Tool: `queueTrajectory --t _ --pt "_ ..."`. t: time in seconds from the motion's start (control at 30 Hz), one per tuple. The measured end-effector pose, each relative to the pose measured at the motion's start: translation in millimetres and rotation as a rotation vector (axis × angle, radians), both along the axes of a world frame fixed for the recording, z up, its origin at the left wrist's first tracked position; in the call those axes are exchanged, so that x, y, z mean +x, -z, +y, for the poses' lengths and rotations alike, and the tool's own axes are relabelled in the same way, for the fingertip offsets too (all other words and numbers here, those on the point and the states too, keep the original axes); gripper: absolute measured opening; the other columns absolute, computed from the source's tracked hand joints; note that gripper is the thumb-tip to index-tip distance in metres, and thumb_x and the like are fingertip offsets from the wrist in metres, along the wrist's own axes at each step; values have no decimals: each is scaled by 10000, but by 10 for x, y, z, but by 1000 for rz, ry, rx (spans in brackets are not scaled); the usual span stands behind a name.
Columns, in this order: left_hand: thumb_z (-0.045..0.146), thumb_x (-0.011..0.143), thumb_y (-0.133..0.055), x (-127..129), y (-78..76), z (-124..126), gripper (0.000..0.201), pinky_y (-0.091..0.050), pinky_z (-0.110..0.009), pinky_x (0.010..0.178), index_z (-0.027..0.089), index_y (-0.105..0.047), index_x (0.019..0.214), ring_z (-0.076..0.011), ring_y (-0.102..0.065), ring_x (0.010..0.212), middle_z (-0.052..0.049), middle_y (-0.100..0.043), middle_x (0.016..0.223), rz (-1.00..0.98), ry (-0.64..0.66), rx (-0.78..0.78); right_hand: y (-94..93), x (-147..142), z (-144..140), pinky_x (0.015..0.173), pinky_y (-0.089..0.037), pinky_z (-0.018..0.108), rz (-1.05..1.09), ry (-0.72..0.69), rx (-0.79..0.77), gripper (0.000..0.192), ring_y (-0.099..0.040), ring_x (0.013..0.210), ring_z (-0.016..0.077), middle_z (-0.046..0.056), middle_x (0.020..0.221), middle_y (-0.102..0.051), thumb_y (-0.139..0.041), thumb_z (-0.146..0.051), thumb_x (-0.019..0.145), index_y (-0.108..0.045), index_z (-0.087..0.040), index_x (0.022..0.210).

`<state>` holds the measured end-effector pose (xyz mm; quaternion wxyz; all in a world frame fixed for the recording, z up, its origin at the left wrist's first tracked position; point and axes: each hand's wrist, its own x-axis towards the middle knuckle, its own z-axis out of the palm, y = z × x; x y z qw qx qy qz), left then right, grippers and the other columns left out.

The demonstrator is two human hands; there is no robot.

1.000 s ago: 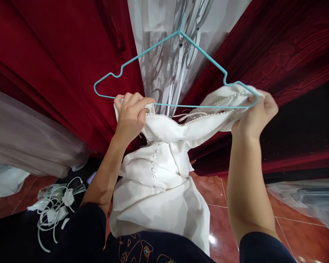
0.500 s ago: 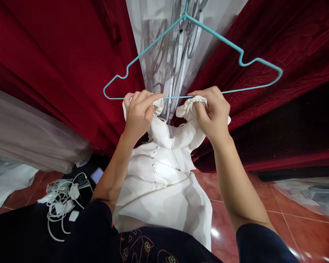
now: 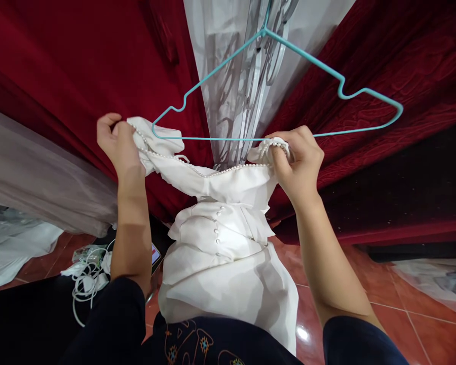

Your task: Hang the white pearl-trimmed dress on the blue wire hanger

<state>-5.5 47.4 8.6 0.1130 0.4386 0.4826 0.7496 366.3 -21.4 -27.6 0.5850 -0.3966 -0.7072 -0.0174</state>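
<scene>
A white dress with a pearl-beaded neckline and a row of small buttons hangs down in front of me. My left hand is closed on its left sleeve edge, out beyond the left end of a turquoise hanger. That sleeve lies across the hanger's left corner. On the other side my right hand grips the gathered right shoulder of the dress together with the hanger's bottom bar. The fingertips behind the fabric are partly hidden.
Dark red curtains hang on both sides, with a white ornate metal rack between them. White cables lie on a black surface at lower left, near a phone. Red tiles cover the floor.
My left hand has moved left off the hanger bar, pulling the left sleeve outward and stretching the neckline wide. The right hand keeps its grip at the bar.
</scene>
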Motion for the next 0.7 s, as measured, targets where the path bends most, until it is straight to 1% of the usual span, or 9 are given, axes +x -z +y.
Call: queueTrajectory --t 0.03,0.1,0.2,0.3,0.43,0.5,0.53,0.6,0.7 --pt "-246 862 -413 9 -140 83 441 -387 -202 680 186 -488 917 -67 -427 712 49 -455 778 -24 -69 37 0 -4 -3 794 -564 351 -4 7 8 209 -669 877 174 38 927 -686 -578 -278 1032 -784 -256 1060" --pt "-317 811 -429 99 -396 204 497 -347 -216 646 173 -500 853 -62 -384 662 67 -435 718 29 -73 18 2 -20 -15 783 -555 344 -9 20 16 207 -669 871 175 39 918 -678 -580 -268 1031 -783 -247 1061" --pt "-357 734 -493 299 -618 264 534 -251 -255 574 168 -525 823 -61 -290 568 104 -374 623 215 23 -73 9 -47 -44 793 -552 344 -11 37 5 201 -674 879 184 47 929 -674 -585 -280 1038 -779 -238 1070" --pt "-304 736 -543 372 -578 238 490 -221 -278 553 175 -574 834 -68 -309 526 115 -379 576 366 28 -150 5 -59 -75 821 -557 350 -8 55 -11 202 -680 896 192 54 950 -673 -583 -294 1046 -776 -240 1078" --pt "-129 839 -570 218 -296 193 313 -300 -269 588 177 -628 803 -85 -440 573 89 -495 596 360 -27 -331 -11 -57 -91 816 -561 338 -19 63 -27 210 -677 884 183 46 941 -671 -575 -301 1048 -775 -243 1070" --pt "-64 856 -575 158 -211 168 251 -343 -265 618 170 -653 808 -89 -491 620 70 -557 646 330 -30 -360 -12 -59 -84 812 -564 333 -28 72 -37 217 -675 878 177 38 933 -671 -571 -310 1046 -776 -242 1068" --pt "-53 858 -574 158 -211 150 242 -363 -260 631 168 -659 812 -86 -507 634 67 -574 661 320 -24 -355 -11 -60 -79 814 -564 332 -29 75 -40 218 -673 877 174 35 932 -669 -571 -309 1044 -777 -242 1070" --pt "-86 844 -564 226 -299 103 273 -398 -241 650 169 -654 807 -72 -532 642 75 -588 672 313 -23 -291 -4 -67 -73 820 -562 332 -22 76 -40 211 -671 879 172 32 933 -666 -579 -299 1038 -780 -245 1075" --pt "-189 782 -511 424 -563 56 375 -403 -233 634 169 -622 770 -66 -556 623 74 -578 665 317 -4 -97 8 -87 -86 840 -565 344 -4 69 -42 202 -669 885 175 34 942 -662 -590 -295 1038 -781 -254 1087"
